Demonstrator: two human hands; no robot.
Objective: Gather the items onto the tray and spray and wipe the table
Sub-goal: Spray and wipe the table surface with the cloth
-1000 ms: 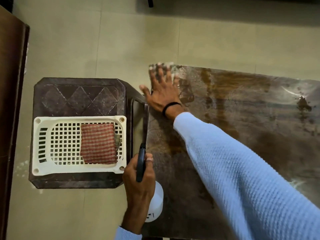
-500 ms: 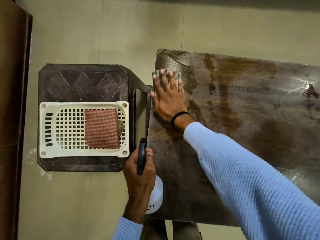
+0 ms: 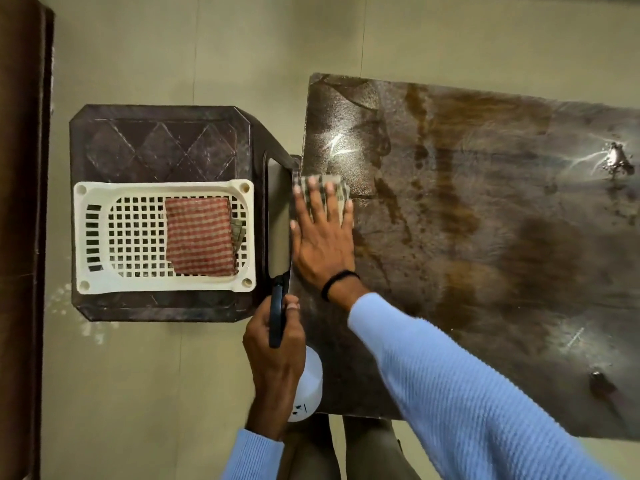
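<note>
A dark plastic stool [image 3: 162, 143] stands on the tiled floor [image 3: 173, 46].

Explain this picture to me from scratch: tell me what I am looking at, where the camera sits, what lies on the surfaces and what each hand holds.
There is no machine here, only a person's two bare hands. The one picture comes from a camera worn on the person's head, looking down. The right hand presses flat on a checked cloth at the left edge of a dark, streaky table. The left hand grips a white spray bottle by its dark trigger head. Beside the table stands a dark plastic stool bearing a white latticed tray, in which lies a folded red striped cloth. Something greenish peeks out from under that cloth; what it is cannot be told.
</note>
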